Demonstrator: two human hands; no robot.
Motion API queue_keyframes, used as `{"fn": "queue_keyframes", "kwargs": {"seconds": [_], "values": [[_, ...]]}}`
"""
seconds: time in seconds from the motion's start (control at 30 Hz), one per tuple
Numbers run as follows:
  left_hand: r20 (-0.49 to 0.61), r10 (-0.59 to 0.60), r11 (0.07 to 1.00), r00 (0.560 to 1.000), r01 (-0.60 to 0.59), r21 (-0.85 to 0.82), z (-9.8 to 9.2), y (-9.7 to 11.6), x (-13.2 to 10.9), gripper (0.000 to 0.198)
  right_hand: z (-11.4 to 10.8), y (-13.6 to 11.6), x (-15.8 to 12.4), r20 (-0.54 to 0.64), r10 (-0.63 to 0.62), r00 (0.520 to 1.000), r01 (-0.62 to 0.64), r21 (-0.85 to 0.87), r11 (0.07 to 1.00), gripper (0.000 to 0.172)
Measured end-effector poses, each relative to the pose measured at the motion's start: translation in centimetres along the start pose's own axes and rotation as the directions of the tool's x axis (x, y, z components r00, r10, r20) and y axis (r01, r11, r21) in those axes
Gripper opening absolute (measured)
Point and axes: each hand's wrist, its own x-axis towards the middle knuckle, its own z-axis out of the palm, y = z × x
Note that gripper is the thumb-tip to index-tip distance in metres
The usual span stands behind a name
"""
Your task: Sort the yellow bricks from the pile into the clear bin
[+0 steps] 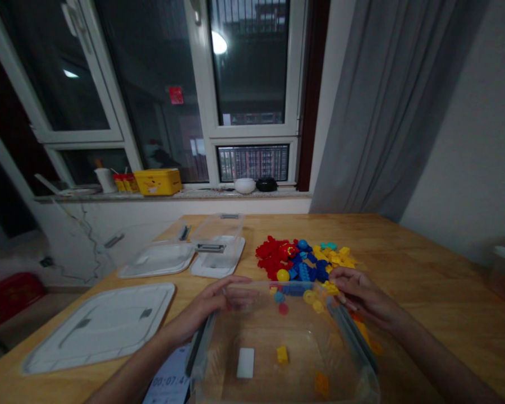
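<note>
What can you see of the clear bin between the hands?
The clear bin looks like rigid plastic: rectangular, rounded corners, grey clasps on two sides, a white label, no lid on. Yellow pieces show in or through it. It is in the near foreground, open top toward the camera. The left hand holds its far left corner; whether the right hand touches it is unclear.

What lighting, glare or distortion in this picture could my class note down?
In the head view, the light is dim; in the head view, the window glass carries a bright lamp-like glare; in the head view, the curtain leans near the edge, suggesting wide-angle distortion; in the head view, fine detail looks soft on the clear box.
</note>
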Motion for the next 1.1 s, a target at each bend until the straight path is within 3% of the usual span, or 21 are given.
{"fn": "queue_keyframes", "kwargs": {"seconds": [0.33, 0.63, 0.83, 0.93, 1.0, 1.1], "values": [[0.036, -0.02, 1.0, 0.999, 0.02, -0.002, -0.3, -0.3, 0.2, 0.058, -0.1, 0.5, 0.1, 0.018, 0.011, 1.0, -0.011, -0.004, 1.0, 0.041], [-0.003, -0.004, 1.0, 1.0, 0.004, 0.013, -0.1, 0.0, 0.1, 0.054, 0.3, 0.0, -0.3, 0.019, 0.008, 1.0, -0.007, -0.031, 0.999, 0.039], [0.029, 0.0, 0.999, 1.0, 0.001, -0.036, 0.1, 0.2, 0.1, 0.051, -1.2, -0.5, 0.7, -0.099, -0.068, 0.993, 0.07, 0.018, 0.997, 0.033], [0.037, -0.002, 0.999, 0.999, 0.004, -0.049, 0.0, 0.0, 0.1, 0.054, -3.8, -0.5, 1.8, -0.274, -0.158, 0.949, 0.166, 0.007, 0.986, 0.029], [0.034, -0.007, 0.998, 0.999, 0.009, -0.062, -0.1, -0.1, 0.2, 0.052, -6.3, -0.1, 2.5, -0.416, -0.217, 0.883, 0.202, -0.08, 0.976, 0.03], [0.045, -0.007, 0.998, 0.999, 0.009, -0.066, -0.1, -0.2, 0.2, 0.052, -10.4, 1.0, 3.2, -0.587, -0.295, 0.754, 0.073, -0.372, 0.925, 0.034]]}}
